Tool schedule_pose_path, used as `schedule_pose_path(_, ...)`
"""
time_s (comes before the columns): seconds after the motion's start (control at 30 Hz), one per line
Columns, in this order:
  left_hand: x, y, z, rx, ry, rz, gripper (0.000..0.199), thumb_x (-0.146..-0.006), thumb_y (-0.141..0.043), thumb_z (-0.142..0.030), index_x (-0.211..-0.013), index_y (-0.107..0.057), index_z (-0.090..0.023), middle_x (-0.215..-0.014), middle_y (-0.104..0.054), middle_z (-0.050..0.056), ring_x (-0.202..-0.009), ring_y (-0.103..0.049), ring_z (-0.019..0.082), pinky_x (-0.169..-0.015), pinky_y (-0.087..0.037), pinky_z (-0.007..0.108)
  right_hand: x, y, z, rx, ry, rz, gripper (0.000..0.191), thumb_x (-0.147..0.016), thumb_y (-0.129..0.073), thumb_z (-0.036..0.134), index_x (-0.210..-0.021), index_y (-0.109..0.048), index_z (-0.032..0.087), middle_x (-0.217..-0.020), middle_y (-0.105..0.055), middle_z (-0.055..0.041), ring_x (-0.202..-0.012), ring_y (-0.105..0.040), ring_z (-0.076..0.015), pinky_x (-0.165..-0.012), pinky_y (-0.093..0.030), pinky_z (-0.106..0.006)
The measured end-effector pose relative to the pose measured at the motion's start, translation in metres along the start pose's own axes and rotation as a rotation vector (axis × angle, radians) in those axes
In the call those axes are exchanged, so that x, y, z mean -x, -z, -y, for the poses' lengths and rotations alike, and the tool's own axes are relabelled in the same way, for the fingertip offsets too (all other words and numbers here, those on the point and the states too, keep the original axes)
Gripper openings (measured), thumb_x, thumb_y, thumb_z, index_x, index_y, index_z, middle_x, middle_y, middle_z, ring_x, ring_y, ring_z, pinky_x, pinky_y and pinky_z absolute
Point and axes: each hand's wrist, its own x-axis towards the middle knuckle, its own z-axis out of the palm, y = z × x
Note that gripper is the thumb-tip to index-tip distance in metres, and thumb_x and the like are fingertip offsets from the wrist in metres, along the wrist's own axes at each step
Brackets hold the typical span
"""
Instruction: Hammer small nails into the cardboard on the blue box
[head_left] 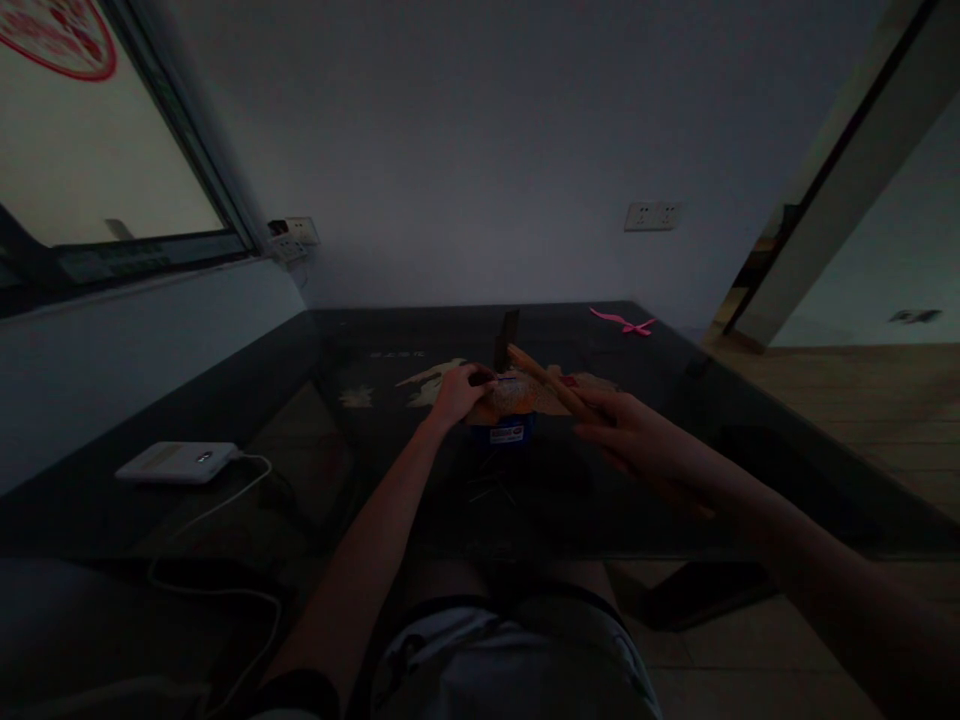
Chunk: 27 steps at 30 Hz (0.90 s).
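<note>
Bright pink ribbon (pixel 636 328), white phone (pixel 178 462)

Both your arms reach forward, hands ahead of you

Your left hand (pixel 459 392) has its fingers bent, thumb and fingertips drawn together; your right hand (pixel 626 425), on an arm angled in from the side, curls into a grip.

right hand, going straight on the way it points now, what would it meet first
The right hand would probably meet the speckled brown piece on the blue box, though height is unclear; it might pass above.
</note>
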Motion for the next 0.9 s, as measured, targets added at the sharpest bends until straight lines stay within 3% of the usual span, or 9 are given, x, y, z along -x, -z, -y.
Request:
schedule_pose_path(0.5,-0.0002,0.0002,-0.0011,-0.001,0.036,0.009,0.014,-0.074,-0.065,-0.024,-0.085,-0.069,-0.015,-0.085,-0.07,0.005,-0.079,-0.063,0.016,-0.074,-0.047,0.027,-0.0014,0.0007,0.0014,0.053,0.056,-0.034,0.044,-0.079,-0.052,0.022,-0.123,-0.051,0.017,-0.06,-0.053,0.0043,-0.037,-0.044,-0.0071,-0.033,-0.036,-0.018)
schedule_pose_path(0.73,-0.0022,0.0006,0.0004,-0.007,0.085,0.014,0.018,-0.072,-0.067,-0.023,-0.087,-0.07,-0.014,-0.085,-0.07,0.006,-0.078,-0.063,0.018,-0.072,-0.047,0.028,-0.006,-0.0012,-0.0048,0.072,0.018,0.044,0.038,-0.079,-0.051,0.023,-0.116,-0.054,0.013,-0.054,-0.046,0.007,-0.034,-0.041,-0.0057,-0.031,-0.033,-0.016)
schedule_pose_path(0.9,-0.0012,0.0001,0.0001,0.026,0.043,0.018,0.015,-0.075,-0.064,-0.025,-0.085,-0.071,-0.016,-0.083,-0.071,0.005,-0.077,-0.063,0.017,-0.073,-0.047,0.027,-0.0038,0.0017,-0.0009,0.081,0.078,-0.041,0.04,-0.077,-0.054,0.021,-0.117,-0.055,0.016,-0.067,-0.056,0.0017,-0.04,-0.045,-0.0063,-0.034,-0.036,-0.017)
